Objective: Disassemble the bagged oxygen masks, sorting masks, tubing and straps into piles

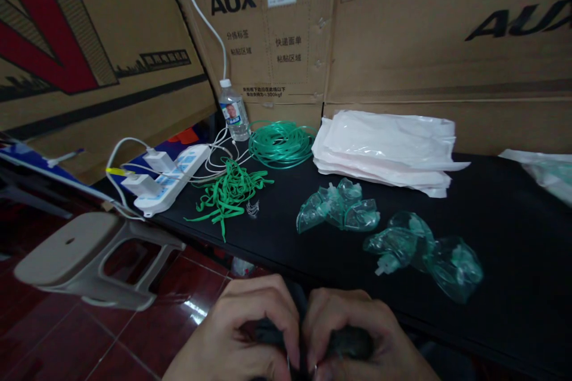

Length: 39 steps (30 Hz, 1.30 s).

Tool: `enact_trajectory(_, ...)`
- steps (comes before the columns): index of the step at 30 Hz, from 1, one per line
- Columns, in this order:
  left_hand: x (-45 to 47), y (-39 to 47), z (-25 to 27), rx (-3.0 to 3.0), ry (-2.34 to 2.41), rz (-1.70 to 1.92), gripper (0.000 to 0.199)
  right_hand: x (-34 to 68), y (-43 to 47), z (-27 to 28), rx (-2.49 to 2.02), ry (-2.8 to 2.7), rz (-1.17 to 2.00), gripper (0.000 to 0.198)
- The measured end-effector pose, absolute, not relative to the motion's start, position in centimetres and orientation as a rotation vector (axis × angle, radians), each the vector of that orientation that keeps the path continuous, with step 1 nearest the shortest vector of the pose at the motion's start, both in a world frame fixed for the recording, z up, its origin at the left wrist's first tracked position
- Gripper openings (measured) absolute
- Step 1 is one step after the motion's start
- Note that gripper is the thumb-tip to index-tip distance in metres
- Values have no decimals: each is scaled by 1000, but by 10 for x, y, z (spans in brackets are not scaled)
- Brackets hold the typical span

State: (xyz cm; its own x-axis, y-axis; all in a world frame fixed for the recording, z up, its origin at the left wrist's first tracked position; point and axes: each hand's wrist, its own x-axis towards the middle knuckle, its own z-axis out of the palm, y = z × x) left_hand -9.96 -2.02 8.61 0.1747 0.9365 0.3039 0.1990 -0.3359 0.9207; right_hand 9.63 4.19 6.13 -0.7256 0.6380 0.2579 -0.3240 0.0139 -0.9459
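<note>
My left hand (243,330) and my right hand (357,333) are side by side at the bottom edge, in front of the table. Both are closed, with thumb and forefinger pinched. Tiny thin glints show at the fingertips, but what they hold is too small to name. Just beyond them on the table are two groups of clear green plastic masks (342,208), the second group of masks (411,244) lying to the right. Further left are a tangle of green elastic straps (235,184) and a few small shiny metal strips (252,208).
A coil of green tubing (281,145) and a stack of white packages (384,145) stand further back, beside a water bottle (233,112). A power strip (174,184) with cables is at left. Cardboard (268,29) walls the back. A plastic stool (71,250) stands on the floor.
</note>
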Motion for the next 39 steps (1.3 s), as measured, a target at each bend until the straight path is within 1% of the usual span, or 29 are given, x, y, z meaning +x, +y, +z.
enact_trajectory(2, -99, -23, 86, 1668, 1096, 1125, 48, 99, 39, 59, -330, -1565, 1863, 20)
enact_trajectory(4, -100, -25, 88, 1671, 1107, 1035, 48, 102, 38, 60, -370, -1545, 1912, 23)
enact_trajectory(6, -101, -27, 91, 1687, 1108, 968, 44, 104, 38, 63, -406, -1544, 1924, 28)
enact_trajectory(10, -101, -29, 99, 1730, 1096, 908, 28, 107, 39, 67, -466, -1546, 1936, 35)
enact_trajectory(12, -100, -30, 100, 1743, 1085, 918, 23, 107, 40, 63, -455, -1539, 1947, 33)
enact_trajectory(18, -95, -29, 92, 1611, 1094, 1059, 15, 110, 43, 46, -356, -1494, 2059, 16)
enact_trajectory(22, -96, -29, 87, 1582, 1121, 1078, 16, 112, 44, 48, -305, -1497, 2075, 10)
enact_trajectory(24, -97, -31, 86, 1610, 1204, 1086, 14, 112, 44, 50, -318, -1493, 2041, 11)
enact_trajectory(25, -97, -33, 87, 1636, 1258, 1094, 16, 112, 43, 50, -332, -1499, 2004, 13)
enact_trajectory(29, -96, -38, 89, 1807, 1402, 1180, 34, 113, 45, 51, -397, -1570, 1861, 17)
enact_trajectory(31, -96, -38, 89, 1891, 1403, 1212, 36, 113, 46, 51, -421, -1586, 1849, 16)
enact_trajectory(36, -96, -35, 91, 2064, 1306, 1211, 32, 113, 44, 50, -466, -1555, 1902, 16)
enact_trajectory(39, -97, -35, 91, 2128, 1230, 1190, 36, 113, 42, 51, -468, -1544, 1924, 16)
